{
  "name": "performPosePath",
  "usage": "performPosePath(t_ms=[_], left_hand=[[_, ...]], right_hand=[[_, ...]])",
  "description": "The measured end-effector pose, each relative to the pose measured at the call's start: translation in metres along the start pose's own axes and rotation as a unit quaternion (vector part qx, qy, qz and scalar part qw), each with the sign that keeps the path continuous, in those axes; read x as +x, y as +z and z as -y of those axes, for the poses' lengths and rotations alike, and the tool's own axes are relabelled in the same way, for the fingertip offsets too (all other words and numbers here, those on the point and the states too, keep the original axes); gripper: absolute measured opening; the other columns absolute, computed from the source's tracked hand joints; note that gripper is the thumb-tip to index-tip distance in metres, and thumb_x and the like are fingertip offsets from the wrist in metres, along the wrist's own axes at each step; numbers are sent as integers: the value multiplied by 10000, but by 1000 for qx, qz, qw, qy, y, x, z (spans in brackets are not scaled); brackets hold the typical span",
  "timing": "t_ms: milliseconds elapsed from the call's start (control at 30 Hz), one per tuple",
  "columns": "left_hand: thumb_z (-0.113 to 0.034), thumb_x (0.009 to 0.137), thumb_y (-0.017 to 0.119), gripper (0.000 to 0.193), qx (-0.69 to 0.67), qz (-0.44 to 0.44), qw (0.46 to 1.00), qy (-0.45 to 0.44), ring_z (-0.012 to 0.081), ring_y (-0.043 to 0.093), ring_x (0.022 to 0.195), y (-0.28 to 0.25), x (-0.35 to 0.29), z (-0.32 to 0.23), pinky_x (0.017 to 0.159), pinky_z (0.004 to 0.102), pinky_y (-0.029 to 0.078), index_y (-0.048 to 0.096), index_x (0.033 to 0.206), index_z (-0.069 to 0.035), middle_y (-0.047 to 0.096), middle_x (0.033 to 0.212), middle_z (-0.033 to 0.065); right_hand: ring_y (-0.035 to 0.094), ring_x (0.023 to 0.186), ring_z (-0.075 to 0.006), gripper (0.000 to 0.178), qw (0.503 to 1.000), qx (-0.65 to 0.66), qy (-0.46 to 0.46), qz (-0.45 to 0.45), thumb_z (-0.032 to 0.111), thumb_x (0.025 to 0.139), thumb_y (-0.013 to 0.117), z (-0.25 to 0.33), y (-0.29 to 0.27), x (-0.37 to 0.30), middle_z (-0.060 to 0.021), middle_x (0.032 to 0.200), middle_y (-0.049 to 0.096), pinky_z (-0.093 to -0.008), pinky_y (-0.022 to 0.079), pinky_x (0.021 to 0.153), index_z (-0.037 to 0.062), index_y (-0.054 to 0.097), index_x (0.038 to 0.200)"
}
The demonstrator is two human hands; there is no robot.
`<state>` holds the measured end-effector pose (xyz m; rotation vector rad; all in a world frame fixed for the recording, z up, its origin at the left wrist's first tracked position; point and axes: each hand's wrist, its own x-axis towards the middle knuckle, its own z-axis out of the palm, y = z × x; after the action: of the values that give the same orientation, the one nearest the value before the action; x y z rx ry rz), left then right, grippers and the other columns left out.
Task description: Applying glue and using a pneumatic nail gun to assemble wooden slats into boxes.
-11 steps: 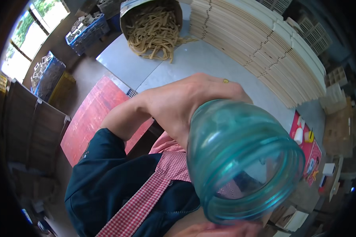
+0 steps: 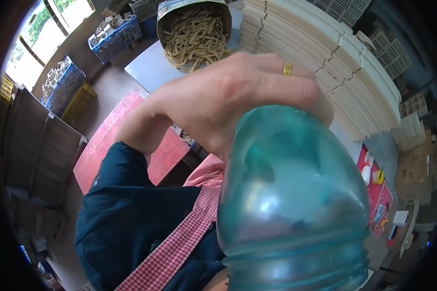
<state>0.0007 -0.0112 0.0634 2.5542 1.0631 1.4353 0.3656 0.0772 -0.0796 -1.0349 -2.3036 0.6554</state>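
My left hand (image 2: 247,89), with a gold ring on one finger, is wrapped round the base end of a translucent teal jar (image 2: 296,194), close in front of me. The jar is tilted, its base up and its ridged, threaded neck (image 2: 296,264) towards the lower edge. Its mouth is out of the picture. A small strip of skin shows at the lower edge beside the neck, probably part of my right hand or arm (image 2: 220,282); its fingers are hidden.
A sack of tan strips (image 2: 194,36) lies open on the grey table (image 2: 148,63), beside tall stacks of pale boards (image 2: 306,53). A red board (image 2: 107,140) is at left, with filled blue crates (image 2: 114,39) behind. A yellow pot (image 2: 378,177) stands at right.
The jar has tipped so its mouth has turned down out of view, and its base end shows more. My left hand has risen closer; most of my right hand has left the picture.
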Motion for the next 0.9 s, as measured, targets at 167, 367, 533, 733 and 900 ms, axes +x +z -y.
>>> performPosePath(t_ms=[167,367,533,733,900], left_hand=[[-27,846,721,49,61,3,997,44,251,661,776,-15,16,-2,731,343,563,686,874,-6,688,859,114],[-17,829,738,58,71,-3,993,91,245,661,761,-20,33,4,727,339,568,685,853,-19,683,848,109],[-19,833,739,55,69,-26,990,120,243,668,768,-20,50,3,737,334,573,689,854,-19,686,855,111],[-14,847,727,39,109,-38,989,89,243,678,785,-22,57,4,751,334,578,694,869,-11,695,871,114],[-20,873,706,31,146,-15,989,18,245,688,823,-19,34,20,780,341,584,703,892,5,707,895,116]], right_hand=[[546,822,-233,576,999,36,-13,-11,153,776,718,0,11,0,-117,1061,613,-320,443,702,20,577,1319],[567,849,-242,584,999,31,-8,14,144,767,731,7,14,4,-125,1090,621,-330,457,709,18,577,1316],[581,870,-248,570,998,43,-20,32,127,773,734,11,24,16,-131,1103,626,-331,462,713,16,579,1310],[599,901,-256,529,995,72,-20,61,93,794,726,16,36,34,-132,1102,633,-340,475,736,11,587,1298],[607,952,-269,521,989,118,-14,91,92,808,718,2,57,53,-140,1141,632,-360,489,787,12,585,1305]])
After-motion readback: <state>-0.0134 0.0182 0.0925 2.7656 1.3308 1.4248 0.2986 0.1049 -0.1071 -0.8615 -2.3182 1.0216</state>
